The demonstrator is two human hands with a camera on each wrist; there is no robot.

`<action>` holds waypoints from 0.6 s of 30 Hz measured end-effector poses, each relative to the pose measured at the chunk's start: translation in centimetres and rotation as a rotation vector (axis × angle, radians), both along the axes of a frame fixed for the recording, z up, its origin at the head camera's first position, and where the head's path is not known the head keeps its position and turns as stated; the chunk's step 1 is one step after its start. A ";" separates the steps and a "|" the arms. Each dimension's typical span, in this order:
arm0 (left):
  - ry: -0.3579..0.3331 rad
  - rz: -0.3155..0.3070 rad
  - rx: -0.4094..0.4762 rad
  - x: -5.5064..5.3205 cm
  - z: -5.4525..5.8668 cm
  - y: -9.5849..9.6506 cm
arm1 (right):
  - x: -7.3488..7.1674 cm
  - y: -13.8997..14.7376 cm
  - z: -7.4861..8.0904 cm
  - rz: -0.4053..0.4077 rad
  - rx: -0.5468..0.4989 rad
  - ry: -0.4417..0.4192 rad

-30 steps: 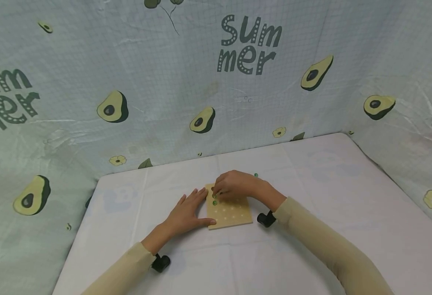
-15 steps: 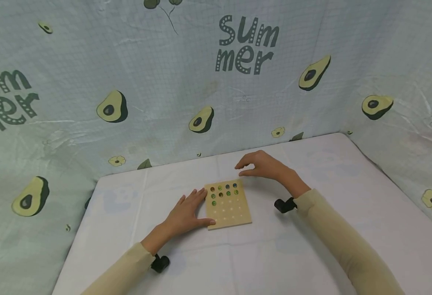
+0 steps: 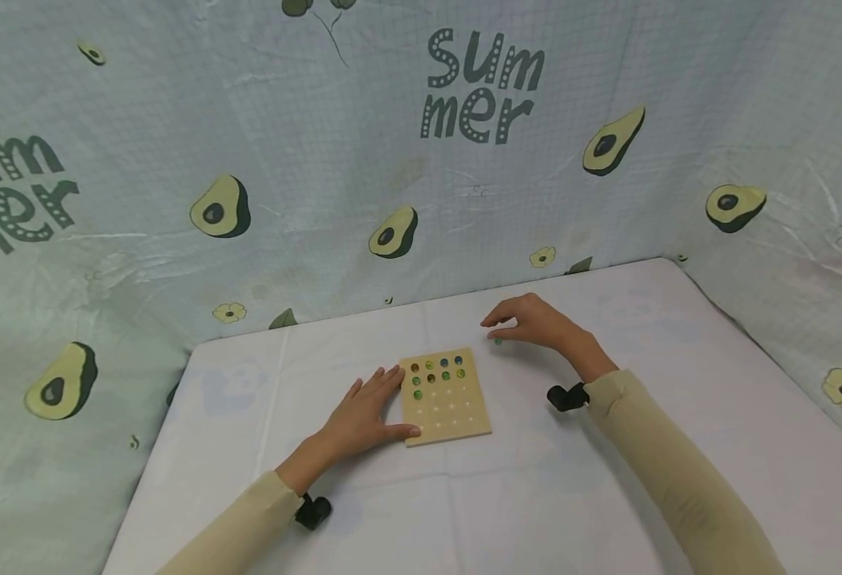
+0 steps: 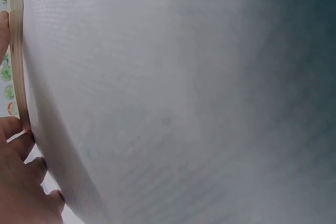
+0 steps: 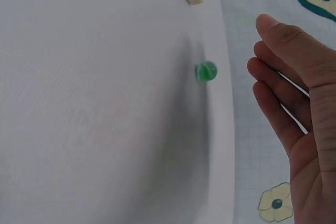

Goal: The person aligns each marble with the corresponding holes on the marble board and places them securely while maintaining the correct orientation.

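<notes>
A square wooden board (image 3: 457, 419) with rows of shallow holes lies on the table. Several glass marbles (image 3: 446, 375), green, blue and brownish, fill its two far rows, and one green marble (image 3: 417, 394) sits at the left of the third row. My left hand (image 3: 359, 419) rests at the board's left side with fingers spread, thumb and fingertips at its edge. Off the board's far right corner, my right hand (image 3: 536, 321) hovers with loosely bent fingers, nothing between them. A loose green marble (image 5: 206, 71) lies on the table, close below the thumb in the head view.
A white cloth covers the table (image 3: 572, 495). Behind it hangs a curtain (image 3: 306, 160) printed with avocados and lettering. A black wrist camera (image 3: 313, 512) sits under the left sleeve, another wrist camera (image 3: 567, 397) under the right.
My right hand has left the marbles at the board's left and moved right to above the loose green marble. My left hand has stayed at the board's edge.
</notes>
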State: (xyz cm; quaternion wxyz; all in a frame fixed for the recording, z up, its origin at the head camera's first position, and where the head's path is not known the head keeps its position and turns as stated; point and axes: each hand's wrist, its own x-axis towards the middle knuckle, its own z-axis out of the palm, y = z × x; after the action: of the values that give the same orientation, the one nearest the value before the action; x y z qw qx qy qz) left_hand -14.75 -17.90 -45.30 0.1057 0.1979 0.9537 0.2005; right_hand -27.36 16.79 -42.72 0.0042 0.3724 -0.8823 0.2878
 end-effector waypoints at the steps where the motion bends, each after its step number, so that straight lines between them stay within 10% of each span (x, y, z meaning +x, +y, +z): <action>1: -0.001 0.000 -0.001 0.0 0.0 0.0 | 0.0 0.1 -0.2 -0.007 0.009 -0.010; 18: 0.008 0.003 -0.001 -0.2 -0.2 0.0 | -0.6 1.7 -2.1 -0.064 0.083 -0.115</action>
State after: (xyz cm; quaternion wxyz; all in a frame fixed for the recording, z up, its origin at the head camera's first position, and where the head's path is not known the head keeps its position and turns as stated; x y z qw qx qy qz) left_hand -14.95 -17.89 -45.53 0.1017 0.1971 0.9545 0.1995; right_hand -27.98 18.47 -44.78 -0.0529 0.3268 -0.9037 0.2716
